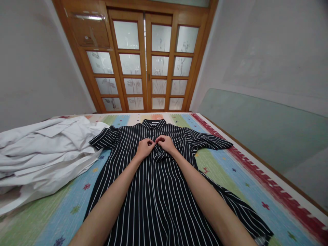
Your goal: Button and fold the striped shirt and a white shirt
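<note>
A black shirt with white stripes [153,191] lies spread out face up, its collar [154,123] at the far end and its short sleeves out to both sides. My left hand [146,148] pinches the front placket at chest height. Close against it, my right hand [166,143] also pinches the placket, the fingertips of both hands nearly meeting. Fabric bunches into small folds just below the fingers. Any button between the fingertips is too small and hidden to make out.
A crumpled white cloth [51,147] lies to the left, touching the shirt's sleeve. Beneath everything is a colourful striped bedspread [217,171]. A pale green board [256,123] runs along the right wall. Wooden doors with frosted panes [147,77] stand beyond the far edge.
</note>
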`<state>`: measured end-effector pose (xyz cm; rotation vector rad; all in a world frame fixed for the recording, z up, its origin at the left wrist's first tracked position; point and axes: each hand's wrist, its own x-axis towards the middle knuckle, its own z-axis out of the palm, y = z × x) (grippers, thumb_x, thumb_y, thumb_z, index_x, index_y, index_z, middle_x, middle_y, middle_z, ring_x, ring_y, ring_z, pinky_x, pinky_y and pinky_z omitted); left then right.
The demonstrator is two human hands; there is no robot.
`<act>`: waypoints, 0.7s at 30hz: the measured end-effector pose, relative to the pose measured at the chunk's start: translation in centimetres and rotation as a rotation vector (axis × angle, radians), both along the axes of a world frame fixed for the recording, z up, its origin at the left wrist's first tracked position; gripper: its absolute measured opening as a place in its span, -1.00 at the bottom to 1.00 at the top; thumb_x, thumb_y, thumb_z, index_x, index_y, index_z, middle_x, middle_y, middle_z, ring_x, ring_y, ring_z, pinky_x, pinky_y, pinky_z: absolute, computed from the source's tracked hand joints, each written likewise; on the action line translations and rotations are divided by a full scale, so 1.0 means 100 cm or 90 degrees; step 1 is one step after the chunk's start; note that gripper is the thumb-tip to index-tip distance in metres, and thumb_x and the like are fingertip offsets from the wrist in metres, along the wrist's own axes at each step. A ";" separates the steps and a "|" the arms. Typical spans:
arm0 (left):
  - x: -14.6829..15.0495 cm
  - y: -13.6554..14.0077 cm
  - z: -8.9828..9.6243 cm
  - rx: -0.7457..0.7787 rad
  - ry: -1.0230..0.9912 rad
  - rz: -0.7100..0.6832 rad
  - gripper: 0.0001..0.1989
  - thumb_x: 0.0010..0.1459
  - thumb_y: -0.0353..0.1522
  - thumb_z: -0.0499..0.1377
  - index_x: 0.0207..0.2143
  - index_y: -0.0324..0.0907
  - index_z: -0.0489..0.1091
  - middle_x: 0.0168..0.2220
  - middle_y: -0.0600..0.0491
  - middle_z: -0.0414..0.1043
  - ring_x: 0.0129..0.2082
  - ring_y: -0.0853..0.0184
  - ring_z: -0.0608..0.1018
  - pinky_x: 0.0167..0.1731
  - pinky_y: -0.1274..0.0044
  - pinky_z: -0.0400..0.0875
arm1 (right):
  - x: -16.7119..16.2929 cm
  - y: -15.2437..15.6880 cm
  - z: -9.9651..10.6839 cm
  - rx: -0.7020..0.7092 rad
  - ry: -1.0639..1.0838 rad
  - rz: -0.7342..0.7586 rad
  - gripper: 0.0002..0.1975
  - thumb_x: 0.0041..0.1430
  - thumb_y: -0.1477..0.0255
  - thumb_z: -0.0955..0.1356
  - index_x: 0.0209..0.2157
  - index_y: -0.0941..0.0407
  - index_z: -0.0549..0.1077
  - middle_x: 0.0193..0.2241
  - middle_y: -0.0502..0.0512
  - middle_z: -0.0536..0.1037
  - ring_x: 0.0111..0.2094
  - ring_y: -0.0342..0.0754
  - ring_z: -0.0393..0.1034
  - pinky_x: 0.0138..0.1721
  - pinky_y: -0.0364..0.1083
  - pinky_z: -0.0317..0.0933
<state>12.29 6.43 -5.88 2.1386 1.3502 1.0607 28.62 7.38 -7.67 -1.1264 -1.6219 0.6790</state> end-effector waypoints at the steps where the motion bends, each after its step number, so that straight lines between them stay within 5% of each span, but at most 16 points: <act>1: 0.000 0.000 0.000 0.007 0.006 -0.001 -0.88 0.10 -0.37 0.21 -0.45 -0.18 0.52 -0.44 0.04 0.53 -0.44 0.32 0.53 -0.33 0.49 0.38 | 0.000 0.000 0.000 -0.003 0.001 0.002 -0.79 -0.07 0.63 0.29 -0.48 0.11 0.52 -0.49 -0.03 0.57 -0.43 -0.11 0.47 -0.26 -0.10 0.35; 21: -0.002 0.004 -0.005 0.018 -0.003 -0.019 -0.90 0.13 -0.43 0.13 -0.45 -0.18 0.38 -0.48 0.09 0.46 -0.45 0.34 0.49 -0.37 0.52 0.33 | 0.000 -0.006 0.005 0.016 -0.030 -0.006 -0.90 -0.13 0.56 0.40 -0.46 0.16 0.52 -0.49 0.01 0.58 -0.50 -0.15 0.41 -0.41 -0.16 0.28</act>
